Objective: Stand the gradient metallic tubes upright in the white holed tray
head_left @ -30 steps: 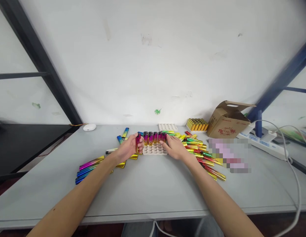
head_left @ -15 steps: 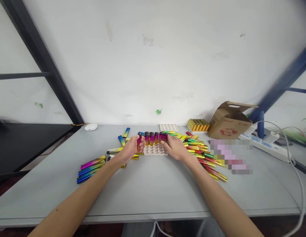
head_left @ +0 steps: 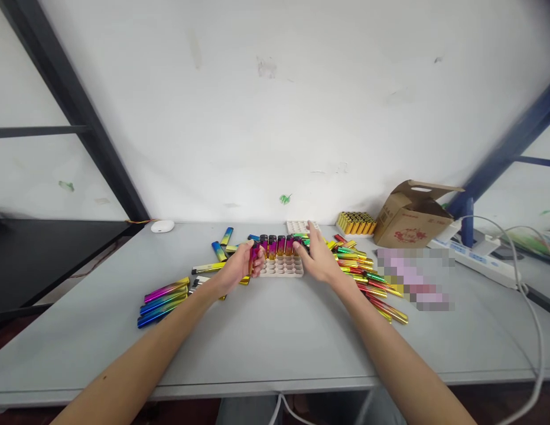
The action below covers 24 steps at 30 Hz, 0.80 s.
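Observation:
My left hand is closed around a purple-and-gold lighter, held upright at the left side of a white tray with holes. Several purple-and-gold lighters with black tops stand upright along the tray's back rows. At the tray's right side, my right hand is open, its fingers raised and spread from the thumb. The thumb is close to the rightmost standing lighter; whether it touches cannot be made out. Several front holes of the tray show bare.
Loose shiny lighters lie to the right and left. Behind are a second white tray and a tray of gold lighters. A cardboard box, power strip and white earbud case are also on the table.
My right hand has opened, its fingers lifting off the lighters at the tray's right end. My left hand has shifted slightly right with the lighter, nearer the standing row.

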{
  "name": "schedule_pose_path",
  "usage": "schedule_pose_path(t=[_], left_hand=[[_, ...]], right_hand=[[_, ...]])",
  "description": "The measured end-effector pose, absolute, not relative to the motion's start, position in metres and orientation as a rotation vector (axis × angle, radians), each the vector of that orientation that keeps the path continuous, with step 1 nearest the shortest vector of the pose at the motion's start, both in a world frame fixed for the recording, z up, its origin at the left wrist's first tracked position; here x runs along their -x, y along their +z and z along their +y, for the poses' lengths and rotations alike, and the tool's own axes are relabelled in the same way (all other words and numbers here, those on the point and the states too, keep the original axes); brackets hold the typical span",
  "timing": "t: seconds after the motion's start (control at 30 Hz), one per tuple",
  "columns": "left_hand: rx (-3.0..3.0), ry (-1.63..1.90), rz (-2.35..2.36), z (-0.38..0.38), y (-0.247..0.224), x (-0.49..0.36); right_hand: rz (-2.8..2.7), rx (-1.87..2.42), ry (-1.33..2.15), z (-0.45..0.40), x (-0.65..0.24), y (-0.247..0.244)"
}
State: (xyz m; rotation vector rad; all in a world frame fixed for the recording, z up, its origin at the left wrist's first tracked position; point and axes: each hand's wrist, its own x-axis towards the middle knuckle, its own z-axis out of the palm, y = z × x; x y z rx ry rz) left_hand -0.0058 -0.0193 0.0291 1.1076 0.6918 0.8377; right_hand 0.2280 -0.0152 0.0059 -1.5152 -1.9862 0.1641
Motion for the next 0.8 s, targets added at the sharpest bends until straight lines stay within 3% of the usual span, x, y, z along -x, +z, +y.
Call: schedule_pose_path(t=[0.17,0.33,0.6,0.8], left_hand=[[-1.227,0.772,0.631,-0.023,0.027,0.006],[-1.304,0.688,0.595,-0.029,0.024,0.003],[-1.238,0.679,0.649,-0.034,0.019,-0.008],[-1.257,0.768,0.623,-0.029,0.027,-0.002]], right_hand=[[-1.774,1.101,0.058,-0.027,-0.219,0.022],[-1.909,0.928,0.229,-0.044,-0.197,0.029],[-1.887,0.796,0.531,-0.046,-0.181,0.021],[-1.687,0.827,0.566,-0.038,-0.190,0.025]])
